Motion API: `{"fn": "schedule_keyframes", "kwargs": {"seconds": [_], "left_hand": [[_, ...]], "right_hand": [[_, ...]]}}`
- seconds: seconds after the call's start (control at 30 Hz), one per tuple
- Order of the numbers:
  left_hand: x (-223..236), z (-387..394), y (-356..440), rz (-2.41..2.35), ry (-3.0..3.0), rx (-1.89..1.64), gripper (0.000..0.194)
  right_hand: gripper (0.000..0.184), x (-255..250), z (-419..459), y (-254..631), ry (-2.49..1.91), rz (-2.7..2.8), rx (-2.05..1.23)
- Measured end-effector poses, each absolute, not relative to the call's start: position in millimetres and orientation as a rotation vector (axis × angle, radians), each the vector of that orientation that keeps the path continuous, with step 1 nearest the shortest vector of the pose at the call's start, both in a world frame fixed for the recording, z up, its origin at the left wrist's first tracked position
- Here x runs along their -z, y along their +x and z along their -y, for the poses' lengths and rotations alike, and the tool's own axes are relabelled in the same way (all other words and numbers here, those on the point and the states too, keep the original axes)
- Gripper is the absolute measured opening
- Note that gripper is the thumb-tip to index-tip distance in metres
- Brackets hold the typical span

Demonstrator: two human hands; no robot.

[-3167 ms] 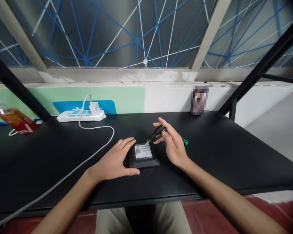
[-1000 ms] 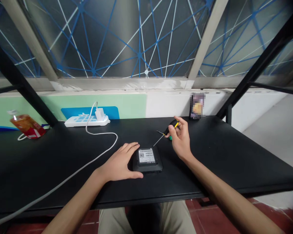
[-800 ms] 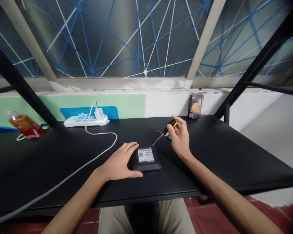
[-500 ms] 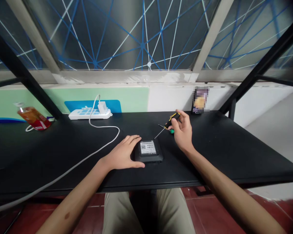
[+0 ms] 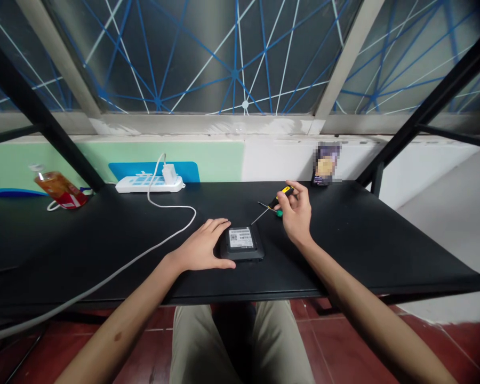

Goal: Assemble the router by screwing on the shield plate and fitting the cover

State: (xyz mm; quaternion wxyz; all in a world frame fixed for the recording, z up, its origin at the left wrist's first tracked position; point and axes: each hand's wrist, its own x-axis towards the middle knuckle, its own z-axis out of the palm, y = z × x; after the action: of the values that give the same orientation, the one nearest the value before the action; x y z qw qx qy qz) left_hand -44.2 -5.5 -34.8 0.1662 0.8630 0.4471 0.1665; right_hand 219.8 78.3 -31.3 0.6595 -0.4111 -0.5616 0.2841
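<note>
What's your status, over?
Left hand spread around black device, label up. Right hand holding screwdriver, tip at device's far edge. Green-handled tool close by.

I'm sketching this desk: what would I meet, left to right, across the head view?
Leaning amber-and-red bottle, long white power strip, left hand, flat black device with white label, black-and-yellow screwdriver, right hand, dark upright pixelated object.

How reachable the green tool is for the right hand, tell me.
Probably yes, if awkwardly: the green tool lies close by, but the right hand holds a screwdriver.
</note>
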Motion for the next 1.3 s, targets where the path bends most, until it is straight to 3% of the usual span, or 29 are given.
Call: {"fn": "schedule_keyframes", "kwargs": {"seconds": [0.47,0.93,1.3], "left_hand": [[33.0,6.5,-44.3,-1.288,2.458,-0.477,0.101],[32.5,6.5,-44.2,-1.287,2.457,-0.466,0.100],[30.4,6.7,-43.2,-1.294,2.457,-0.434,0.101]], "right_hand": [[0.037,31.0,-76.1,222.0,-0.935,1.292,-0.697],[0.047,32.8,-80.1,221.6,-0.900,1.265,-0.661],[0.038,31.1,-77.8,221.9,-0.885,1.290,-0.670]]}}
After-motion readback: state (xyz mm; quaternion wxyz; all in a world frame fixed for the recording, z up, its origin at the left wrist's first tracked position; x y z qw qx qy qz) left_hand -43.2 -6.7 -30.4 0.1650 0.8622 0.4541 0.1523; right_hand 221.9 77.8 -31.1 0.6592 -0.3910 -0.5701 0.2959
